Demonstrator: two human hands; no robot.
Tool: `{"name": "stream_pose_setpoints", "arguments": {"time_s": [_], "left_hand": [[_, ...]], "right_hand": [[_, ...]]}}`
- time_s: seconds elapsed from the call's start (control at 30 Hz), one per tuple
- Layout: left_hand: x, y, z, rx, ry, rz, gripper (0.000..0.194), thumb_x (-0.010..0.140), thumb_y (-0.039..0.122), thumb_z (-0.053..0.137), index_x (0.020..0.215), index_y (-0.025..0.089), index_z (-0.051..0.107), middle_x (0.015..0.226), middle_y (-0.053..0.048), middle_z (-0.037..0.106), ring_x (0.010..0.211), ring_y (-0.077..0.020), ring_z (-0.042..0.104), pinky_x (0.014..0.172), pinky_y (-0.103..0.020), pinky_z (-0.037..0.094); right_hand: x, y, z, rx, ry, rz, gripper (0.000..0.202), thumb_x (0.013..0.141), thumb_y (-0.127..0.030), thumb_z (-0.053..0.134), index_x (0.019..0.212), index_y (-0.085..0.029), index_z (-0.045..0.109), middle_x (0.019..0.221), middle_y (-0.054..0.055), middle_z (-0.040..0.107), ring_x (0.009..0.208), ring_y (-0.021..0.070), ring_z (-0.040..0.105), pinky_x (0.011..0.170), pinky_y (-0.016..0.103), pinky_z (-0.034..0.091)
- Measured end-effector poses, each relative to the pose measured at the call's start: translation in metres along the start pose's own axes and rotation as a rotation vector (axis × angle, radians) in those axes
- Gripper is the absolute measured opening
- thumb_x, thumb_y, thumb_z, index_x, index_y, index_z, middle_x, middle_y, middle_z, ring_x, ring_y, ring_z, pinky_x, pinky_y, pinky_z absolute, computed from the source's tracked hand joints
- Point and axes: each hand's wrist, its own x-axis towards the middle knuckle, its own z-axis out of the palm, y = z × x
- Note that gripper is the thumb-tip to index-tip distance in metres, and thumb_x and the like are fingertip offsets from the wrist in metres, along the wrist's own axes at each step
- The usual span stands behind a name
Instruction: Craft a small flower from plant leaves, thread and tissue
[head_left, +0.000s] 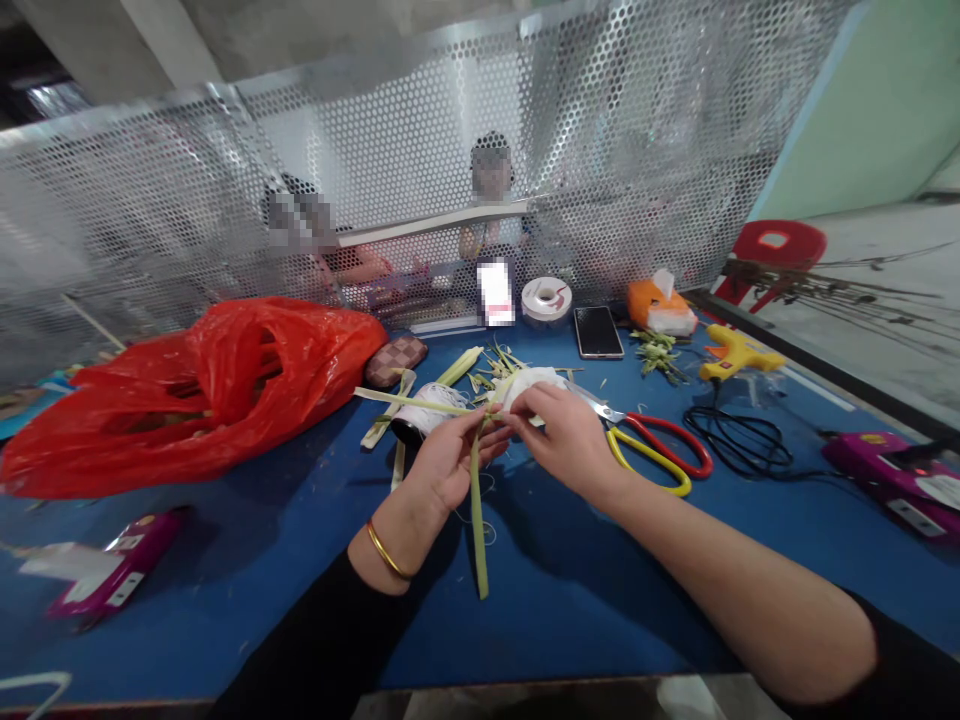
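My left hand (442, 465), wearing a gold bangle, is closed on narrow pale green leaf strips (478, 520) that cross at its fingertips. One strip points left and another hangs down toward me. Right at the crossing, the thumb and fingers of my right hand (566, 435) are pinched together; what lies between them is too small to make out. A spool of white thread (431, 408) lies on its side just beyond my left hand. Behind my right fingers is a white bundle (531, 378), partly hidden. Scissors (649, 450) with red and yellow handles lie beside my right wrist.
A red plastic bag (315, 370) and a checkered pouch (397, 360) sit on the left. Farther back are a ribbon roll (546, 300), a phone (598, 332) and a tissue pack (660, 305). A yellow glue gun (739, 355) with black cable lies right. Perforated metal sheeting (405, 130) stands behind.
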Motion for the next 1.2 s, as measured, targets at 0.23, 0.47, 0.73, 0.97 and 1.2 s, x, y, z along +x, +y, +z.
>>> {"name": "stream_pose_setpoints", "arguments": {"time_s": [0.23, 0.47, 0.73, 0.97, 1.2], "left_hand": [[-0.004, -0.009, 0.01, -0.011, 0.065, 0.073, 0.018, 0.093, 0.015, 0.054, 0.086, 0.01, 0.069, 0.075, -0.007, 0.074, 0.067, -0.0133, 0.07, 0.068, -0.022, 0.057], [0.001, -0.006, 0.001, 0.132, 0.114, 0.181, 0.015, 0.088, 0.019, 0.063, 0.087, 0.009, 0.073, 0.086, -0.011, 0.077, 0.063, -0.0134, 0.069, 0.058, -0.02, 0.054], [0.004, 0.0, -0.003, 0.3, 0.155, 0.213, 0.016, 0.089, 0.018, 0.06, 0.092, 0.009, 0.072, 0.097, -0.012, 0.076, 0.057, -0.0089, 0.066, 0.034, -0.012, 0.033], [0.004, 0.002, -0.005, 0.163, 0.056, 0.01, 0.014, 0.091, 0.014, 0.058, 0.087, 0.008, 0.07, 0.077, -0.007, 0.073, 0.061, -0.0108, 0.068, 0.051, -0.016, 0.053], [0.003, -0.001, -0.004, 0.106, 0.036, 0.129, 0.016, 0.091, 0.011, 0.058, 0.081, 0.008, 0.071, 0.072, -0.006, 0.071, 0.057, -0.0098, 0.065, 0.053, -0.016, 0.054]], "right_hand": [[-0.019, -0.017, 0.037, 0.405, -0.415, 0.311, 0.025, 0.083, -0.036, 0.064, 0.064, -0.019, 0.064, 0.062, 0.001, 0.064, 0.061, 0.0165, 0.057, 0.057, 0.027, 0.037], [-0.017, -0.022, 0.024, 0.402, -0.403, 0.356, 0.013, 0.089, -0.023, 0.049, 0.077, -0.02, 0.056, 0.069, 0.002, 0.068, 0.053, 0.0149, 0.062, 0.051, 0.024, 0.038], [-0.029, -0.032, 0.01, -0.523, -0.46, -0.184, 0.025, 0.084, -0.008, 0.048, 0.103, -0.013, 0.063, 0.072, 0.013, 0.071, 0.06, 0.024, 0.067, 0.048, 0.03, 0.026], [-0.034, -0.028, 0.021, -0.576, -0.483, -0.468, 0.015, 0.087, -0.007, 0.05, 0.089, -0.012, 0.064, 0.072, 0.011, 0.069, 0.061, 0.024, 0.067, 0.052, 0.032, 0.036], [-0.015, -0.017, 0.007, -0.381, -0.036, -0.185, 0.024, 0.094, -0.034, 0.055, 0.102, -0.014, 0.065, 0.098, 0.015, 0.069, 0.088, 0.0277, 0.063, 0.073, 0.035, 0.04]]}}
